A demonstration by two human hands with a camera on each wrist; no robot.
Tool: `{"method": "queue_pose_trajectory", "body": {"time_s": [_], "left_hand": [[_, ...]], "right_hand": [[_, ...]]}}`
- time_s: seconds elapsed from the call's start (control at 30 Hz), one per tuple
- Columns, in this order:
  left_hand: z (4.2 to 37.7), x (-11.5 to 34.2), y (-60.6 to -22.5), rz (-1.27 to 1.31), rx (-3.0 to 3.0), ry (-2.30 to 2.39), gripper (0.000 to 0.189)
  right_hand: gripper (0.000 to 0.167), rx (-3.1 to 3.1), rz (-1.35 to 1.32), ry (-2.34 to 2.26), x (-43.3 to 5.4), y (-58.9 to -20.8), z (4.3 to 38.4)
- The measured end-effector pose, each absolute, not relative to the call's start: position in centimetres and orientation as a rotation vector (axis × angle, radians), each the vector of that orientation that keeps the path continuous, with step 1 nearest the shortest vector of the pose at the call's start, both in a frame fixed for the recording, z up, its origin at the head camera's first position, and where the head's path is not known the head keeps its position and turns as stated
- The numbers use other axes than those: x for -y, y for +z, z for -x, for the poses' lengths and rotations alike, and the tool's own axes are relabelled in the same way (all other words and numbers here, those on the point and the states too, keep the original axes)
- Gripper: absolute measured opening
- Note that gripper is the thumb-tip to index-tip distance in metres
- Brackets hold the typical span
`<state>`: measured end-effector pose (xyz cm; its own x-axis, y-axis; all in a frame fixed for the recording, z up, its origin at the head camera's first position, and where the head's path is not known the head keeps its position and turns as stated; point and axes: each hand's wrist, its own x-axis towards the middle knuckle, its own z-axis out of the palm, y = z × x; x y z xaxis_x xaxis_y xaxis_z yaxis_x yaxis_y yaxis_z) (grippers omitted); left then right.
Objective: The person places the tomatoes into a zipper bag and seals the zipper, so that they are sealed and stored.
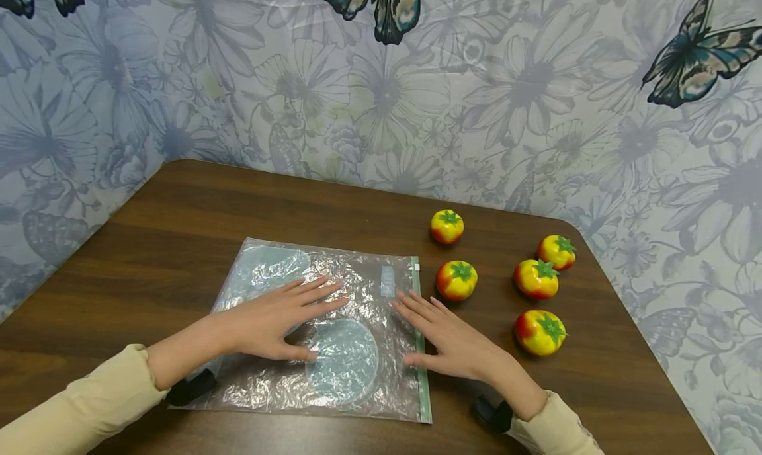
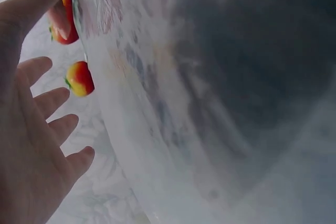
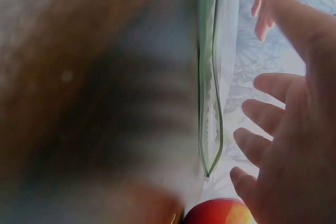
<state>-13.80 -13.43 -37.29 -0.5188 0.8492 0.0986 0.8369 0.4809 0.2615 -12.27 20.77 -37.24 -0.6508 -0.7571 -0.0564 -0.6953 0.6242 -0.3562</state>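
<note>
A clear plastic zip bag (image 1: 268, 385) lies flat on the table, its green zip strip (image 1: 424, 395) along the right side. Over the bag's middle is my left hand (image 1: 276, 319), fingers spread and straight. My right hand (image 1: 455, 344) is at the zip edge with its fingers extended over the bag. Neither hand grips anything; whether they touch the plastic is hard to tell. In the right wrist view, the green zip edges (image 3: 216, 135) stand slightly apart beside the right hand (image 3: 291, 150). The left wrist view shows the left hand (image 2: 34, 145) beside blurred plastic.
Several red-yellow toy fruits with green leafy tops stand right of the bag, the nearest being one fruit (image 1: 456, 281) by the zip. Another fruit (image 1: 540, 332) is close to my right forearm. The brown wooden table (image 1: 149, 256) meets a flower-patterned backdrop (image 1: 387, 111) behind.
</note>
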Motion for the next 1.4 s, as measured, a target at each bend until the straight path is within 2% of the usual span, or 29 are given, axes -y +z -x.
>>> {"method": "queue_pose_trajectory", "body": {"time_s": [0.27, 0.77, 1.13, 1.4], "left_hand": [[13.9, 12.9, -37.2, -1.495, -2.569, 0.380, 0.101], [14.6, 12.1, -37.5, -1.475, -2.515, 0.338, 0.107], [14.6, 11.8, -37.4, -1.378, -2.466, 0.259, 0.096], [14.6, 12.0, -37.6, -1.382, -2.466, 0.297, 0.097]], "right_hand": [[0.082, -2.594, 1.196, -0.412, -20.7, -37.8, 12.2], [0.078, -2.561, 1.162, -0.386, -20.7, -37.7, 12.3], [0.079, -2.553, 1.144, -0.384, -20.7, -37.6, 12.3], [0.078, -2.568, 1.179, -0.402, -20.7, -37.4, 12.4]]}}
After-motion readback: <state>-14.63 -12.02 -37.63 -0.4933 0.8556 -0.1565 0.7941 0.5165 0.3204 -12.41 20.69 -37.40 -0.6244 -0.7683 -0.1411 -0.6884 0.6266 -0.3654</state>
